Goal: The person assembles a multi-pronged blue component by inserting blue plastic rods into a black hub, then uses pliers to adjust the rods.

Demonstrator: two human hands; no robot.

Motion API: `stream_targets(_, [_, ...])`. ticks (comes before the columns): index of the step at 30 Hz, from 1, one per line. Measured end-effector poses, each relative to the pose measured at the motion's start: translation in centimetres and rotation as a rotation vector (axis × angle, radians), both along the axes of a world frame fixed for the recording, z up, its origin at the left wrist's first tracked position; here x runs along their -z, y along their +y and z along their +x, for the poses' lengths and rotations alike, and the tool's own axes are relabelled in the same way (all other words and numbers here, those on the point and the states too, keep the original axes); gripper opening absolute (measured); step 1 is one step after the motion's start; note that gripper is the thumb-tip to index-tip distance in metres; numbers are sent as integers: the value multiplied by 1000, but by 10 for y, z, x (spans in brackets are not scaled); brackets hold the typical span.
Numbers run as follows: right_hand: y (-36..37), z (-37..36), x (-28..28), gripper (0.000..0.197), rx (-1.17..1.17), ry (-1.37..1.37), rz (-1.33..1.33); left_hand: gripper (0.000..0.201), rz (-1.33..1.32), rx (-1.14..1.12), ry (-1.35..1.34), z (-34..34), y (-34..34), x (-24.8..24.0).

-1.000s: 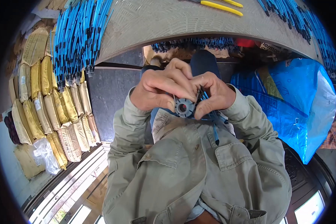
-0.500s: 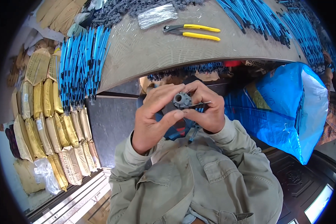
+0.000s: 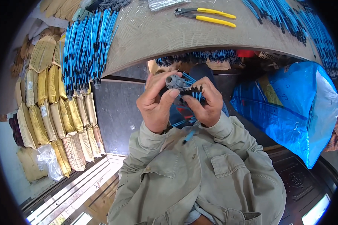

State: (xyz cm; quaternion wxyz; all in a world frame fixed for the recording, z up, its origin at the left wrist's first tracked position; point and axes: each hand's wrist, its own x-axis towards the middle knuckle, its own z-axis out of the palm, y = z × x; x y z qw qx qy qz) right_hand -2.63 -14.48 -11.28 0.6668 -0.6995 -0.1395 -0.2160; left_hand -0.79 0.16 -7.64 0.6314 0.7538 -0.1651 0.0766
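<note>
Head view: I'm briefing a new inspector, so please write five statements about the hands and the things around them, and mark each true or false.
1. The left hand holds a grey fitting. True.
2. The yellow-handled pliers are in the right hand. False: the pliers lie on the worktop.
3. Thin blue pieces show at the fingers of the right hand. True.
4. The large blue bag stands on the person's left. False: the large blue bag is on the person's right.
5. Yellowish-brown packages are stacked on the person's left. True.
</note>
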Motion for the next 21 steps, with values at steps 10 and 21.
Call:
stream_targets(10, [-27, 30, -9, 19, -474, 206, -16, 31, -89, 49, -27, 7, 3, 4])
stream_targets(21, [-9, 32, -8, 23, -593, 260, 463, 33, 46, 35, 114, 4, 15, -8])
